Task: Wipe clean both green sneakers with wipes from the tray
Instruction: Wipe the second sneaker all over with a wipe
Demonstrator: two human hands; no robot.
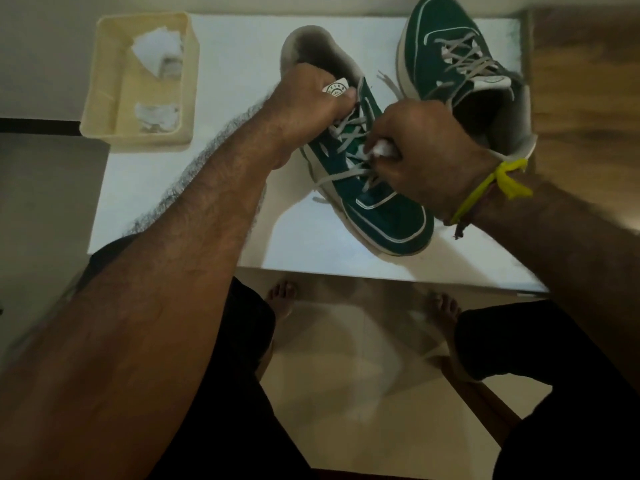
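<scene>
Cream tray (104, 81) left; second sneaker (450, 46) right.

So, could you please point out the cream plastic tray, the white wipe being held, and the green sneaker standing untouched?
Cream plastic tray (100, 88): head view, on its left wall.
White wipe (382, 148): head view, on the crumpled wad showing under the fingers.
Untouched green sneaker (438, 19): head view, on the suede toe.

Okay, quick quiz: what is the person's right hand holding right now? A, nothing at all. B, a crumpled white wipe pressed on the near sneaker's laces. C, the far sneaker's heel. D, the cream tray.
B: the right hand is curled round a crumpled white wipe at the laces of the near green sneaker, whose tongue the left hand grips.
</scene>
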